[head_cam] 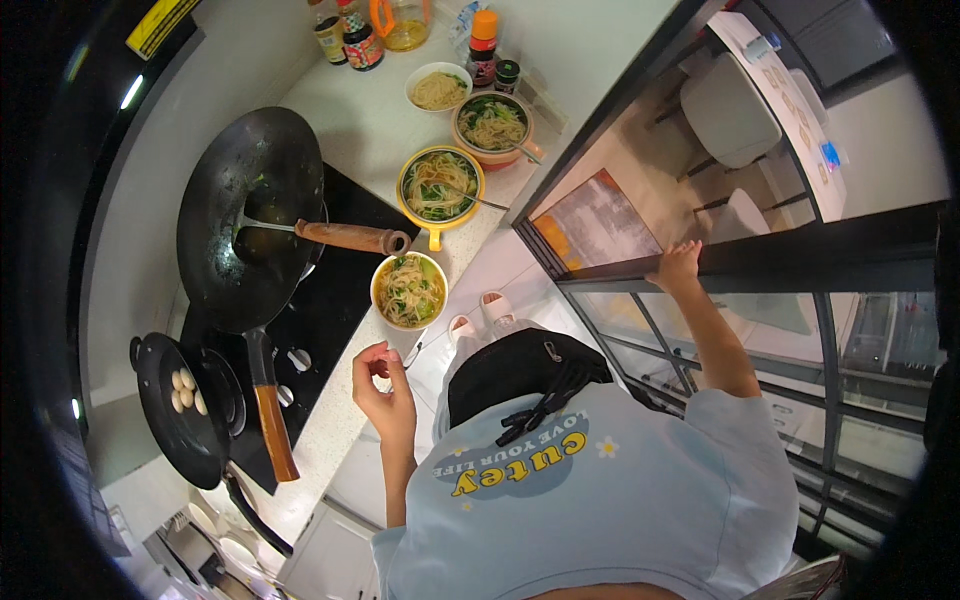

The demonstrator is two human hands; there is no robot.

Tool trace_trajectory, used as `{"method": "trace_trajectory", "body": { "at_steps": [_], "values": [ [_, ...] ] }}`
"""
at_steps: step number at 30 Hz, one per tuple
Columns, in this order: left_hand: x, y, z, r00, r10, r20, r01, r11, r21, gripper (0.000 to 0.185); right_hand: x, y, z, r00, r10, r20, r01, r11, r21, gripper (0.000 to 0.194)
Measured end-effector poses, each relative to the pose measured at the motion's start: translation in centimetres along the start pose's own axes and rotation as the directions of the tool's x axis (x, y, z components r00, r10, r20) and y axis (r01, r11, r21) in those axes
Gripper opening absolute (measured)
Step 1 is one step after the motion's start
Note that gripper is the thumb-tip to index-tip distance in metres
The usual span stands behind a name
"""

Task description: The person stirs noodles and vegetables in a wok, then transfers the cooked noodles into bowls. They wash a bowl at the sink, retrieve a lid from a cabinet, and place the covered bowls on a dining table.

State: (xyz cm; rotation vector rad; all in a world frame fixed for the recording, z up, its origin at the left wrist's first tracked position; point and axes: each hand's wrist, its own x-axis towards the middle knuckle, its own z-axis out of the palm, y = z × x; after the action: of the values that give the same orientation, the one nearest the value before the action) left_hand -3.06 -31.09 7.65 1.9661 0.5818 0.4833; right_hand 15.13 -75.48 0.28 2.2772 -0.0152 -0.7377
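My left hand (384, 390) is raised by the counter's front edge, its fingers curled around a slim metal utensil (413, 355) that looks like a spoon; most of it is hidden by the fingers. Just beyond that hand, a white bowl of noodle soup with greens (409, 291) sits at the counter edge. My right hand (679, 266) reaches out to the right and grips the dark frame (750, 259) of a glass-paned door. Farther along the counter are a yellow handled bowl of noodles (441, 187) and a pink handled bowl (492, 124), each with a utensil in it.
A wok (262, 172) holding a wooden-handled ladle (349, 235) sits on the black cooktop (337, 195). Beside it, a frying pan (161, 435) contains several pale oval pieces (182, 390). A smaller noodle bowl (438, 87) and sauce bottles (362, 45) stand behind.
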Motion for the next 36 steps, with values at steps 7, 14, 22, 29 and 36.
{"method": "trace_trajectory", "body": {
  "at_steps": [7, 14, 22, 29, 36],
  "values": [
    [0.8, 1.1, -0.5, 0.986, 0.116, 0.116, -0.115, 0.993, -0.019, 0.012, -0.8, -0.1, 3.9, 0.986, 0.003, 0.164, 0.034, 0.974, -0.224, 0.101],
    [0.8, 0.0, -1.0, 0.978, 0.109, 0.177, -0.099, 0.993, -0.065, 0.012, -3.8, 1.1, 4.6, 0.998, 0.024, 0.055, -0.032, 0.989, 0.146, 0.067],
    [1.5, 2.1, 1.0, 0.945, 0.146, 0.293, -0.127, 0.988, -0.083, 0.012, 2.2, -7.2, -10.0, 0.844, 0.126, -0.521, 0.536, -0.159, 0.829, 0.039],
    [-0.6, 5.0, 4.9, 0.975, 0.087, 0.202, -0.091, 0.996, 0.011, 0.012, 8.3, -10.7, -17.9, 0.903, -0.204, -0.379, 0.168, -0.644, 0.746, 0.048],
    [-5.0, 7.5, 11.1, 0.996, -0.075, -0.051, 0.075, 0.997, -0.014, 0.012, 9.1, -12.4, -17.9, 0.865, -0.341, -0.368, 0.013, -0.718, 0.696, 0.063]
  ]
}}
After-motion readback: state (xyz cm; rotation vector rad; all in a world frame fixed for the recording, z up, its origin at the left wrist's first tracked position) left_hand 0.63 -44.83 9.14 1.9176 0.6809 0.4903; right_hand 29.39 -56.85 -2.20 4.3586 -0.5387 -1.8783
